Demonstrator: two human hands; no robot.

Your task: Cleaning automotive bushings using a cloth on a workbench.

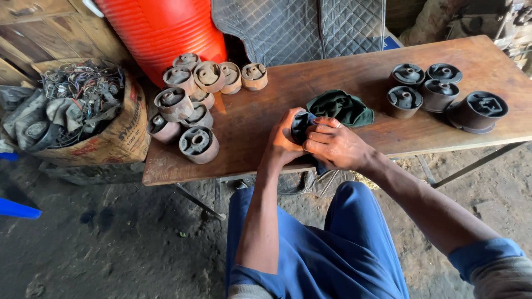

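Note:
My left hand [281, 143] and my right hand [334, 145] close together around a dark round rubber-and-metal bushing [301, 124] at the near edge of a wooden table [343, 72]. A dark green cloth [341, 107] lies on the table just behind my hands and touches the bushing. A pile of dusty, rusty bushings [191, 99] sits at the table's left. A group of darker, cleaner-looking bushings [438, 93] stands at the right.
A red ribbed barrel [160, 27] stands behind the table's left end. A quilted mat [293, 27] leans at the back. On the left, a sack [111, 135] holds tangled wires and rags. Dirt floor lies below; my blue trousers [332, 249] fill the foreground.

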